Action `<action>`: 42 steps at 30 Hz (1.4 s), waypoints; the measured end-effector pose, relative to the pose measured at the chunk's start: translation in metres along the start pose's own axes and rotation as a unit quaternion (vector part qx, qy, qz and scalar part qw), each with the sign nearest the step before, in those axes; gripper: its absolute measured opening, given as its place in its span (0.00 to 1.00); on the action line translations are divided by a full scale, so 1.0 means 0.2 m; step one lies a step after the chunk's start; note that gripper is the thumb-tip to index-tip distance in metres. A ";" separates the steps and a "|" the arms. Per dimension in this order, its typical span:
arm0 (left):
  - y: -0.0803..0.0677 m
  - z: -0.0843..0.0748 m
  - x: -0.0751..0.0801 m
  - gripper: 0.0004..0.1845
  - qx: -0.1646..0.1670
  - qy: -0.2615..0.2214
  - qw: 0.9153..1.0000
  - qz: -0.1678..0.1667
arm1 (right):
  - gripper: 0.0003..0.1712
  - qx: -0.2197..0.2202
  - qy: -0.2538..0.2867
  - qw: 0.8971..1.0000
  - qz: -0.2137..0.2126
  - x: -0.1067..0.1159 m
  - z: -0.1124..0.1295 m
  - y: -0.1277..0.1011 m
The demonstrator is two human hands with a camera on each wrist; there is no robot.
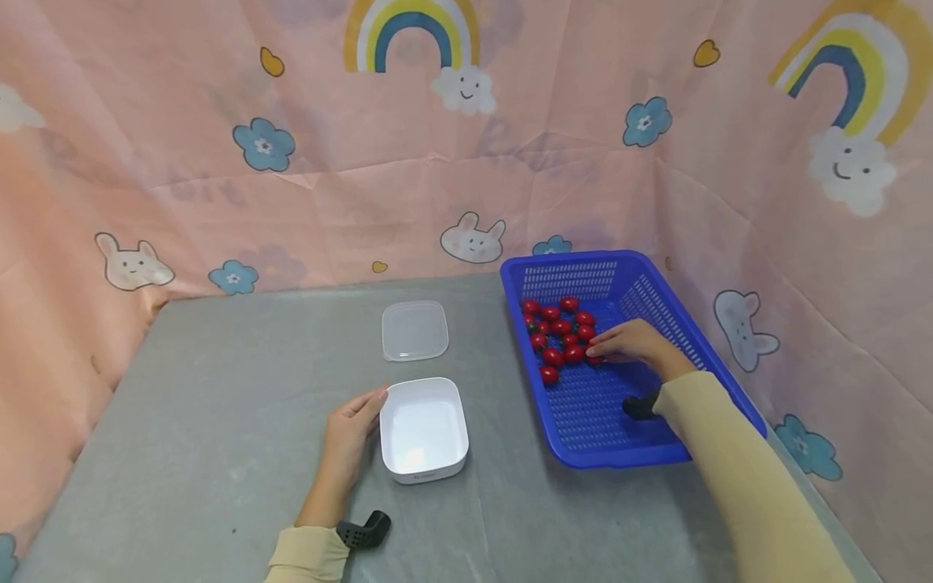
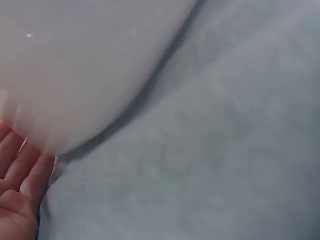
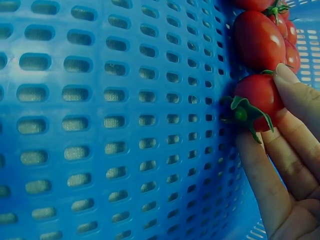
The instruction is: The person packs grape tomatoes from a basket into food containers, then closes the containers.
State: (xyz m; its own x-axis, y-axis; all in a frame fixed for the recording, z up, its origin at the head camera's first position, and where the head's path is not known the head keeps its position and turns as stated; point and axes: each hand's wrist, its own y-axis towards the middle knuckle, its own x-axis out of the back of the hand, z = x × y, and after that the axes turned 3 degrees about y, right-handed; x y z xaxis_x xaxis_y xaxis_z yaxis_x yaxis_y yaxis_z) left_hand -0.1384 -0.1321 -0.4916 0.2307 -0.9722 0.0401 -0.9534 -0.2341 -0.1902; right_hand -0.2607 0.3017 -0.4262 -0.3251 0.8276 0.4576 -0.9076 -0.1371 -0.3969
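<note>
In the head view my right hand (image 1: 637, 346) reaches into the blue basket (image 1: 598, 461). Between thumb and fingers it pinches a cherry tomato (image 3: 260, 97) with a green calyx, close to the basket's slotted surface. Several more cherry tomatoes (image 1: 561, 328) lie loose together at the basket's left side. My left hand (image 1: 350, 433) touches the left side of a white square container (image 1: 423, 429), which stands uncovered with nothing inside. The left wrist view shows extended fingers (image 2: 37, 172) against the container's pale wall (image 2: 90, 75); their tips are blurred there.
A translucent square lid (image 1: 415, 330) lies flat on the grey tabletop (image 1: 219, 405), behind the white container. Pink printed cloth (image 1: 408, 178) hangs along the back and both sides. The basket stands near the right-hand cloth, its raised rim around the tomatoes.
</note>
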 end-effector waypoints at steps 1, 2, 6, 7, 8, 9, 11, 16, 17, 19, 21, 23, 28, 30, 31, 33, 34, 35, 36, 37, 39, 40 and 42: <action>0.00 0.00 0.00 0.21 -0.001 -0.007 1.000 0.002 | 0.29 0.000 0.000 1.000 0.000 0.00 0.00 0.00; 0.00 0.00 0.00 0.21 -0.003 -0.014 1.000 0.003 | 0.29 0.001 -0.002 1.000 0.001 0.00 0.00 0.00; 0.00 0.01 0.00 0.21 -0.008 -0.031 0.999 0.011 | 0.30 -0.002 -0.021 1.000 0.000 0.01 -0.01 0.00; 0.00 0.01 0.00 0.21 -0.010 -0.030 0.999 0.012 | 0.29 -0.005 -0.026 1.000 -0.002 0.01 -0.01 0.00; 0.00 0.01 0.00 0.21 -0.010 -0.029 0.999 0.011 | 0.30 -0.004 -0.033 0.999 -0.003 0.01 -0.01 0.00; 0.00 0.01 0.00 0.21 -0.010 -0.030 0.999 0.012 | 0.30 -0.005 -0.038 0.999 -0.003 0.02 -0.01 0.01; 0.00 0.01 0.00 0.21 -0.009 -0.027 1.000 0.012 | 0.30 -0.006 -0.043 0.999 -0.008 0.02 -0.01 0.01; 0.00 0.01 0.00 0.21 -0.006 -0.026 1.000 0.012 | 0.32 0.008 -0.029 0.999 -0.019 0.02 0.00 0.01; 0.00 0.01 0.00 0.21 -0.005 -0.027 1.000 0.012 | 0.32 0.011 -0.025 0.999 -0.021 0.02 0.00 0.01; 0.00 0.01 0.00 0.20 -0.006 -0.029 1.000 0.011 | 0.33 0.016 -0.025 0.999 -0.022 0.03 0.01 0.01; 0.00 0.01 0.00 0.20 -0.007 -0.025 1.000 0.010 | 0.33 0.015 -0.029 0.999 -0.028 0.02 0.01 0.01; 0.00 0.01 0.00 0.19 -0.004 -0.021 1.000 0.009 | 0.34 0.013 -0.033 0.999 -0.030 0.03 0.02 0.01; 0.01 0.02 0.01 0.19 -0.003 -0.002 1.000 0.005 | 0.36 -0.001 -0.032 0.999 -0.031 0.02 0.04 0.00; 0.01 0.03 0.01 0.20 -0.003 0.002 1.000 0.004 | 0.37 -0.006 -0.033 0.999 -0.034 0.02 0.05 0.00; 0.01 0.03 0.01 0.20 -0.005 0.005 1.000 0.003 | 0.37 -0.006 -0.034 0.999 -0.034 0.02 0.06 0.00; 0.01 0.03 0.01 0.20 -0.004 0.009 1.000 0.003 | 0.37 -0.007 -0.033 0.999 -0.033 0.02 0.07 -0.01; 0.01 0.03 0.01 0.20 -0.002 0.009 1.000 0.003 | 0.37 -0.008 -0.034 0.999 -0.034 0.02 0.08 -0.01; 0.01 0.03 0.01 0.20 -0.002 0.010 1.000 0.003 | 0.37 -0.009 -0.033 0.999 -0.034 0.02 0.09 -0.01; 0.01 0.02 0.01 0.20 -0.001 0.009 1.000 0.003 | 0.37 -0.008 -0.031 0.999 -0.034 0.02 0.10 -0.02; 0.01 0.02 0.01 0.20 -0.002 0.010 1.000 0.003 | 0.37 -0.008 -0.030 0.999 -0.035 0.02 0.10 -0.02; 0.01 0.02 0.00 0.20 -0.002 0.006 1.000 0.003 | 0.37 -0.005 -0.023 0.999 -0.037 0.02 0.12 -0.03; 0.01 0.02 0.00 0.20 -0.003 0.005 1.000 0.003 | 0.37 -0.004 -0.019 0.999 -0.039 0.02 0.13 -0.04; 0.00 0.02 0.00 0.20 -0.004 0.002 1.000 0.003 | 0.37 0.005 -0.010 0.999 -0.040 0.01 0.15 -0.05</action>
State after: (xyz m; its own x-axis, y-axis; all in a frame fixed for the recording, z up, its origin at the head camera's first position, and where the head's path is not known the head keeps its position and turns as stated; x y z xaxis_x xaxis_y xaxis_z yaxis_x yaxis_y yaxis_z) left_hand -0.1385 -0.1325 -0.4960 0.2235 -0.9737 0.0435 -0.9565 -0.2277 -0.1826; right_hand -0.2611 0.2880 -0.3976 -0.2561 0.8249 0.5040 -0.9336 -0.0759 -0.3501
